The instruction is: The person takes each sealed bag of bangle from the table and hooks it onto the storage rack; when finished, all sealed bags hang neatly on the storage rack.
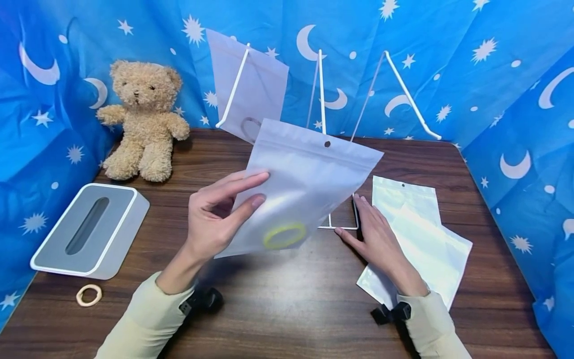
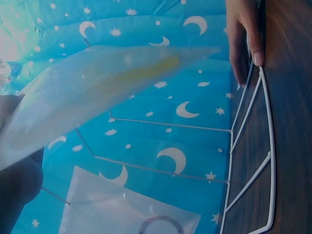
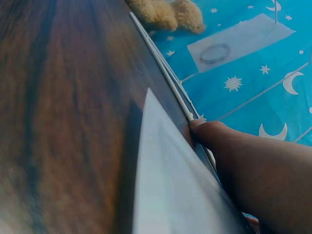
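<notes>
My left hand (image 1: 213, 209) grips a frosted zip bag (image 1: 309, 172) by its left side, holding it tilted above the table. A yellow ring (image 1: 284, 236) shows through near the bag's bottom, and a hanging hole is at its top edge. Behind it stands a white wire display rack (image 1: 322, 89) with three arms. Another frosted bag (image 1: 251, 75), with a dark ring (image 1: 250, 128) inside, hangs on the left arm. My right hand (image 1: 378, 239) rests on the rack's base, fingers nearly straight; in the right wrist view its thumb (image 3: 209, 131) touches the base wire.
Several flat white bags (image 1: 426, 254) lie overlapping on the right, partly under my right forearm. At the left are a teddy bear (image 1: 145, 119), a grey-topped tissue box (image 1: 85, 229) and a pale wooden-looking ring (image 1: 89, 295). Blue star-and-moon cloth (image 1: 493, 99) encloses the table (image 1: 287, 309).
</notes>
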A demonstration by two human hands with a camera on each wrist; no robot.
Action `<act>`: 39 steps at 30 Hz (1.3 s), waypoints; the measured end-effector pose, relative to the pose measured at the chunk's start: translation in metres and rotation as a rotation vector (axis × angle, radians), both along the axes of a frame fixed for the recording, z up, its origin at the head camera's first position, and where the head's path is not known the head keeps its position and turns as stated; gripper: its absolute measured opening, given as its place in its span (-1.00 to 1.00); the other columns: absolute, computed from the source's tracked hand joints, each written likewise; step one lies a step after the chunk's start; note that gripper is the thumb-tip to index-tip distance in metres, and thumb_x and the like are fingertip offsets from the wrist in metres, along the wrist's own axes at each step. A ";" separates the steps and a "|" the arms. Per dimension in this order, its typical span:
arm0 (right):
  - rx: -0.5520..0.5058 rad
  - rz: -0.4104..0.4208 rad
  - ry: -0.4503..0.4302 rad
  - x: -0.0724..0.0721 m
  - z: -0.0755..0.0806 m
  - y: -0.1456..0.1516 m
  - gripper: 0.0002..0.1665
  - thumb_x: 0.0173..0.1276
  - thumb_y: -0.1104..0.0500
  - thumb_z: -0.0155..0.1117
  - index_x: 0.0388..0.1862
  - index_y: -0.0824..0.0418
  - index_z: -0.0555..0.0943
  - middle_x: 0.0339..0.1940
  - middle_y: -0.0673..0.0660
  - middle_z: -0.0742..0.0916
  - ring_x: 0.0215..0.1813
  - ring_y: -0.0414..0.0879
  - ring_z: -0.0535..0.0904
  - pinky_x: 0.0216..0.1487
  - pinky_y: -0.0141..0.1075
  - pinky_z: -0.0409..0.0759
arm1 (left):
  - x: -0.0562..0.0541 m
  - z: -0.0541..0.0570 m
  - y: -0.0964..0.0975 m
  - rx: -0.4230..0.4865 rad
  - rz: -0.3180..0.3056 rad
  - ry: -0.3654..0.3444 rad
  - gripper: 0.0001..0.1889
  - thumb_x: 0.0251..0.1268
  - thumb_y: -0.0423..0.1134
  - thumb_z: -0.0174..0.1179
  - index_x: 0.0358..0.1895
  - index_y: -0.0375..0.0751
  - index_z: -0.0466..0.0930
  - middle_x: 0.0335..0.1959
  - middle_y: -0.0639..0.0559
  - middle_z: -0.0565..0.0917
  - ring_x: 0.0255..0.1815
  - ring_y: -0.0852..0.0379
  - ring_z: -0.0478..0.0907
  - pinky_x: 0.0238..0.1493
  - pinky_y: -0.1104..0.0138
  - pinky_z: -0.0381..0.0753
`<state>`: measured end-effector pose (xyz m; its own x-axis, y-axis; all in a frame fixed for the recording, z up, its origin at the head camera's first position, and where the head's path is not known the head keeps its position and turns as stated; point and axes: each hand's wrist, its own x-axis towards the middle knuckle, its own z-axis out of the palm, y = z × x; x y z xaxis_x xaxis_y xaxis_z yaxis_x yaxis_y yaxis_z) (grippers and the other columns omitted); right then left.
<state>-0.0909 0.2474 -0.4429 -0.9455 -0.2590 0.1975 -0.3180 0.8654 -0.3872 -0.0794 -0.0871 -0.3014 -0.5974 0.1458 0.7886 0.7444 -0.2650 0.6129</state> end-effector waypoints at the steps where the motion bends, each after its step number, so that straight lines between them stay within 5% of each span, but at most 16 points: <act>1: -0.001 0.001 0.003 0.000 0.000 0.000 0.11 0.32 -0.38 0.15 0.60 0.19 0.01 0.54 0.25 0.24 0.54 0.14 0.07 0.45 0.07 0.07 | -0.001 0.000 0.000 0.001 0.007 -0.006 -0.71 0.17 -0.58 0.29 -0.02 -0.55 0.65 -0.03 -0.37 0.66 0.04 -0.18 0.61 -0.10 0.26 0.64; 5: -0.002 0.001 0.009 -0.001 0.000 0.000 0.11 0.33 -0.37 0.16 0.59 0.23 0.03 0.53 0.26 0.25 0.54 0.13 0.07 0.45 0.06 0.08 | -0.004 0.002 0.002 0.004 0.018 -0.016 -0.70 0.15 -0.61 0.27 -0.01 -0.56 0.64 -0.03 -0.40 0.65 0.01 -0.16 0.62 -0.27 0.34 0.60; 8: -0.002 -0.001 0.005 -0.001 0.000 0.000 0.11 0.32 -0.37 0.17 0.58 0.24 0.04 0.53 0.27 0.25 0.54 0.14 0.07 0.45 0.06 0.07 | -0.004 0.009 0.006 -0.002 0.044 0.005 -0.69 0.12 -0.67 0.23 -0.01 -0.56 0.64 -0.04 -0.39 0.66 -0.22 0.03 0.65 -0.50 0.48 0.44; 9: -0.003 -0.003 0.003 -0.001 0.000 0.000 0.11 0.32 -0.37 0.17 0.58 0.24 0.04 0.52 0.28 0.26 0.54 0.13 0.07 0.46 0.05 0.07 | -0.004 0.013 0.008 -0.014 0.069 0.022 -0.68 0.11 -0.69 0.22 -0.02 -0.57 0.64 -0.05 -0.38 0.66 -0.33 0.12 0.61 -0.57 0.52 0.35; 12: 0.000 -0.004 0.001 -0.001 0.000 -0.001 0.12 0.32 -0.37 0.18 0.58 0.26 0.05 0.52 0.29 0.26 0.54 0.14 0.07 0.46 0.04 0.06 | -0.007 0.020 0.013 -0.064 0.173 0.086 -0.68 0.07 -0.74 0.19 -0.05 -0.63 0.61 -0.04 -0.39 0.65 -0.29 0.12 0.63 -0.37 0.52 0.55; 16: 0.005 -0.011 0.010 -0.001 0.002 -0.001 0.12 0.31 -0.37 0.18 0.57 0.28 0.07 0.51 0.31 0.28 0.53 0.14 0.09 0.46 0.04 0.07 | -0.018 0.025 0.018 -0.158 0.351 0.153 -0.68 0.06 -0.74 0.22 -0.04 -0.63 0.60 -0.03 -0.37 0.65 0.01 -0.15 0.61 -0.01 0.24 0.62; 21: 0.006 -0.016 0.001 -0.001 0.002 -0.001 0.12 0.31 -0.37 0.19 0.57 0.29 0.07 0.51 0.31 0.27 0.53 0.15 0.09 0.46 0.05 0.07 | -0.041 0.021 0.027 -0.175 0.486 0.125 -0.66 0.07 -0.69 0.27 -0.02 -0.51 0.64 -0.09 -0.28 0.67 -0.22 0.00 0.60 -0.33 0.43 0.52; 27: 0.008 -0.015 -0.009 0.000 0.001 -0.002 0.13 0.30 -0.39 0.18 0.57 0.28 0.07 0.51 0.32 0.27 0.53 0.16 0.09 0.46 0.06 0.07 | -0.073 0.013 0.039 -0.068 0.436 0.015 -0.69 0.17 -0.64 0.23 0.01 -0.49 0.63 -0.10 -0.26 0.65 -0.68 0.19 0.21 -0.65 0.47 0.19; 33: 0.015 -0.016 -0.012 0.000 0.001 -0.003 0.13 0.30 -0.40 0.17 0.57 0.27 0.07 0.51 0.31 0.27 0.53 0.16 0.09 0.46 0.06 0.07 | -0.102 0.004 0.048 0.074 0.334 -0.066 -0.68 0.19 -0.65 0.18 0.04 -0.57 0.58 -0.03 -0.24 0.63 -0.27 -0.01 0.56 -0.52 0.51 0.42; 39: 0.020 -0.027 -0.018 0.000 0.002 -0.002 0.13 0.30 -0.41 0.15 0.58 0.25 0.05 0.52 0.29 0.26 0.54 0.13 0.07 0.47 0.04 0.06 | -0.121 0.002 0.054 0.132 0.325 -0.048 -0.67 0.18 -0.67 0.16 0.05 -0.60 0.56 0.00 -0.27 0.63 -0.04 -0.18 0.56 -0.28 0.41 0.60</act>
